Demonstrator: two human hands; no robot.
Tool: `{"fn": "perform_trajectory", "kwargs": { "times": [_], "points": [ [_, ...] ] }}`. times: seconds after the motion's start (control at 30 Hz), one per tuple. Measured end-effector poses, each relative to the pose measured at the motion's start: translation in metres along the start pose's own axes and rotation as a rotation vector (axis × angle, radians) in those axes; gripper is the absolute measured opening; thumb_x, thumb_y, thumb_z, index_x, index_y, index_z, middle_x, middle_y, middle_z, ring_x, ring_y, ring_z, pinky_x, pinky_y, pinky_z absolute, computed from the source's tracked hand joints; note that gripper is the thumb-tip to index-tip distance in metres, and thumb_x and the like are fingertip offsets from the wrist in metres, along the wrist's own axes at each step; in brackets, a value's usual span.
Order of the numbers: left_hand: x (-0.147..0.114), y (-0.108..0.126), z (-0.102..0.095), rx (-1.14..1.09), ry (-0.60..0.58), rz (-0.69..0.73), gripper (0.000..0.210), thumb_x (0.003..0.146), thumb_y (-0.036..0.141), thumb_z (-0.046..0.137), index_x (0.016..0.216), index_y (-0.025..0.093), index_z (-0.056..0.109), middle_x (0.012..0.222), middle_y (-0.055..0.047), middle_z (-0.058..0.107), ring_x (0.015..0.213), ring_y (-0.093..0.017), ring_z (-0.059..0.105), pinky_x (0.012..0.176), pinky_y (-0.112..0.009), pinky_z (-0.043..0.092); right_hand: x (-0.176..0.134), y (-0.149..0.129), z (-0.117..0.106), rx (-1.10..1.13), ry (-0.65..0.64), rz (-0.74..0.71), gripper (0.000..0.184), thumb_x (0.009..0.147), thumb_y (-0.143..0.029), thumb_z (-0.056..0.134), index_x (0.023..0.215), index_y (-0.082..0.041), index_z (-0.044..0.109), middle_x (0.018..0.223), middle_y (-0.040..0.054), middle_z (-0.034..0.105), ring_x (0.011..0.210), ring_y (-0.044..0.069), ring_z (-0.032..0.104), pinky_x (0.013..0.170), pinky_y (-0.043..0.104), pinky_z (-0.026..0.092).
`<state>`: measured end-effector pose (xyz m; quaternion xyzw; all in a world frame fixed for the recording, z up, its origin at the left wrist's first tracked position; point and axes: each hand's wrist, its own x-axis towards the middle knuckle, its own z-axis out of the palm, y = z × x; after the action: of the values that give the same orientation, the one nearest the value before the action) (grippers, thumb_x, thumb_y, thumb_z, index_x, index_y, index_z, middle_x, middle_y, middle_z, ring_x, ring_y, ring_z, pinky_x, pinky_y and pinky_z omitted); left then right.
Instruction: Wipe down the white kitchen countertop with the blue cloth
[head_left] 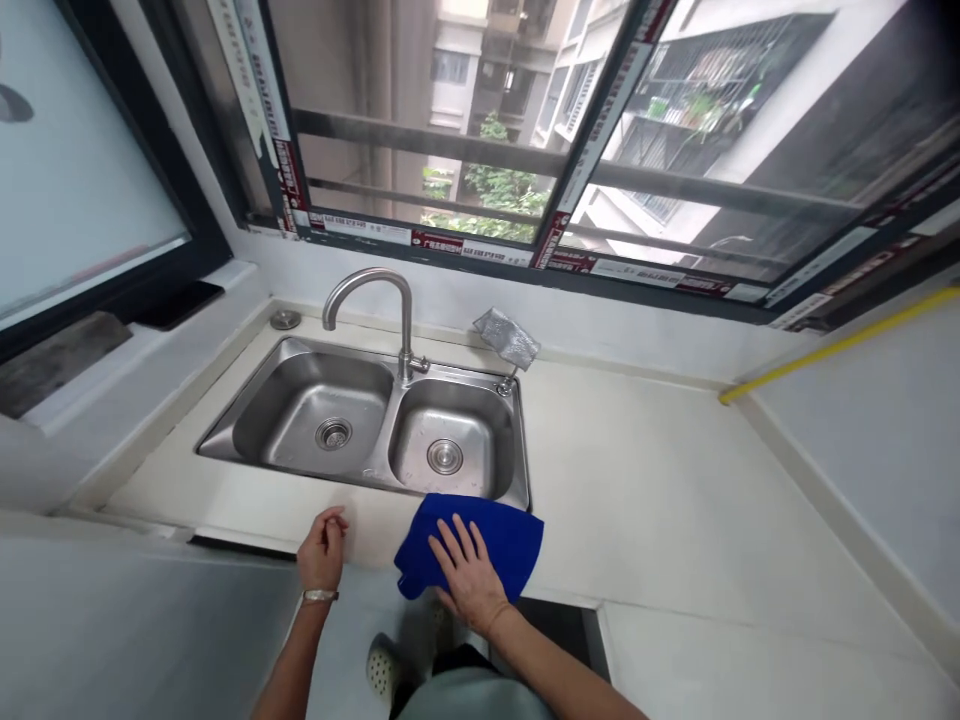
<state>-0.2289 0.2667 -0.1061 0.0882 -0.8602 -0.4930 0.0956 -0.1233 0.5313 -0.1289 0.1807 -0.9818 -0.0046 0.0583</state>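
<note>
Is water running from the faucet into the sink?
No, the faucet shows no stream, and both basins of the sink look dry and empty.

Cloth (pixel 480 545): solid deep blue, unpatterned. Countertop (pixel 637 480): plain cream-white. Double sink (pixel 367 425): bare silver steel with a dull sheen, darker rings at the two drains. Tap (pixel 375 300): the same silver. Crumpled wrapping (pixel 508 337) by the tap: shiny silver-grey. Window frame (pixel 600 190): black, edged with white tape bearing red and black print. Strip (pixel 832 348) along the right wall: yellow. Wristband (pixel 320 596): pale metallic. Shoe (pixel 382 668): white with small dark holes.
</note>
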Motion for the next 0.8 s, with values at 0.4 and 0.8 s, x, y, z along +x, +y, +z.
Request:
{"fn": "perform_trajectory", "kwargs": {
  "times": [0.4,0.8],
  "points": [
    [0.03,0.044,0.024,0.539,0.232,-0.451,0.033,0.086,0.04,0.047,0.105,0.033,0.073,0.083,-0.002,0.074,0.062,-0.022,0.055,0.061,-0.034,0.039,-0.007,0.028,-0.021,0.277,0.03,0.196,0.101,0.077,-0.051,0.072,0.157,-0.019,0.019,0.165,0.007,0.009,0.149,0.043,-0.005,0.118,0.072,-0.005],
    [0.03,0.045,0.032,0.559,0.251,-0.345,0.033,0.084,0.037,0.048,0.106,0.031,0.072,0.081,-0.002,0.073,0.058,-0.019,0.052,0.057,-0.031,0.036,-0.076,0.1,-0.037,0.23,-0.058,0.291,0.099,0.072,-0.043,0.074,0.156,-0.022,0.025,0.163,0.0041,0.02,0.149,0.04,0.003,0.12,0.067,-0.002]
  ]
}}
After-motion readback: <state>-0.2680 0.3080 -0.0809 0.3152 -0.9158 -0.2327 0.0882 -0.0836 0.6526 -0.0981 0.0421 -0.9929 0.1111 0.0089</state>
